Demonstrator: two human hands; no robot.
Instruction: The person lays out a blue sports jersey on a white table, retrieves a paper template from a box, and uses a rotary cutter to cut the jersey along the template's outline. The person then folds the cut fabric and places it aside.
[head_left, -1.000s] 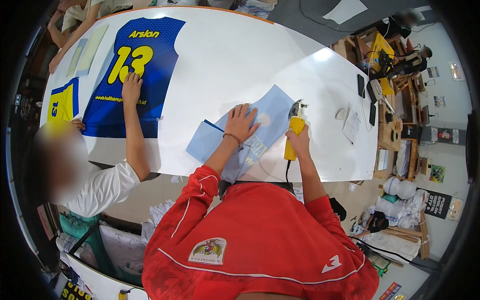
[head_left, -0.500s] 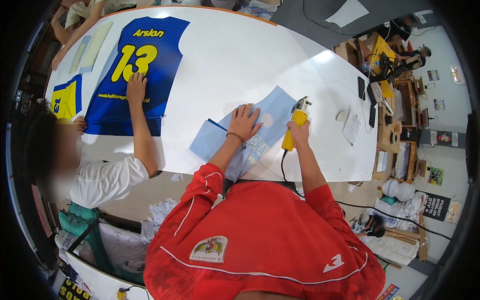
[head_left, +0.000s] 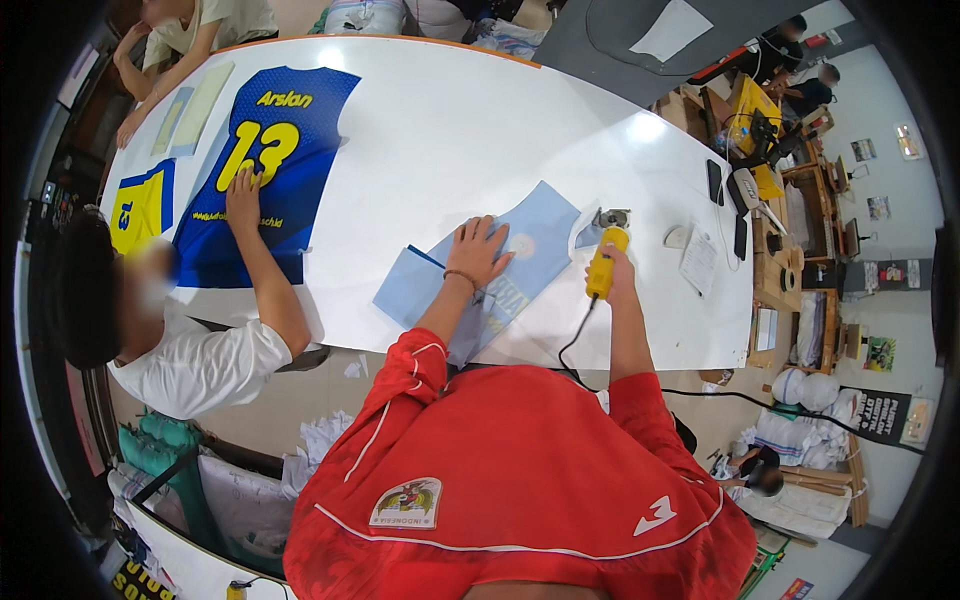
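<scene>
Light-blue fabric with printed lettering and a round emblem lies on the white table, its back showing in part. My left hand is spread flat on it, fingers apart, holding nothing. In my right hand is a yellow electric rotary cloth cutter, gripped round its body. The cutter's metal head points away from me, beside the fabric's right edge. A curved light strip of cloth lies between the fabric and the head. From the cutter's lower end a black cord runs to the right over my sleeve.
On the left, a co-worker in a white shirt rests a hand on a blue and yellow jersey panel. A smaller yellow panel and pale strips lie beyond. At right are a round white object, paper and phones.
My right hand has moved the cutter slightly right and away from the main fabric. A curved strip now shows apart at the fabric's edge. My left hand stays flat in place.
</scene>
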